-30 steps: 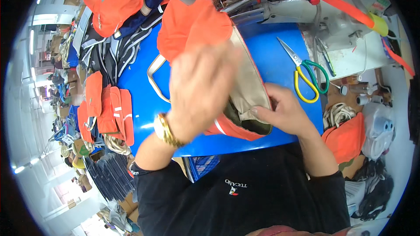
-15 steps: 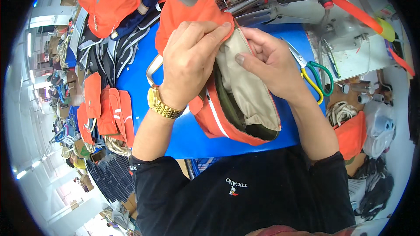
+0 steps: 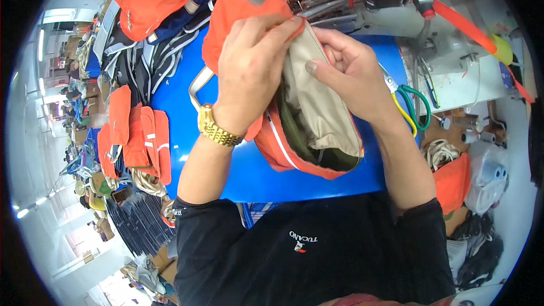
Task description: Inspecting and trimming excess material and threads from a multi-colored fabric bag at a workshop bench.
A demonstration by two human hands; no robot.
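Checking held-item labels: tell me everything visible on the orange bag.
The orange bag looks like soft fabric, with a beige inner panel, dark green interior and a white stripe along one side. It is open over the blue table, slanting from upper left to lower right. The left hand pinches its upper edge; the right hand grips the panel's orange-trimmed edge.

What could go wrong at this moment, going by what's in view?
The left hand pinches the edge of the orange, beige-lined fabric bag; its layers might slip out of line if that grip loosens. The metal scissors with yellow and green handles lie by the right forearm, partly hidden, so a sideways move might knock them. The gold metal-link watch sits near a beige strap and might snag it.
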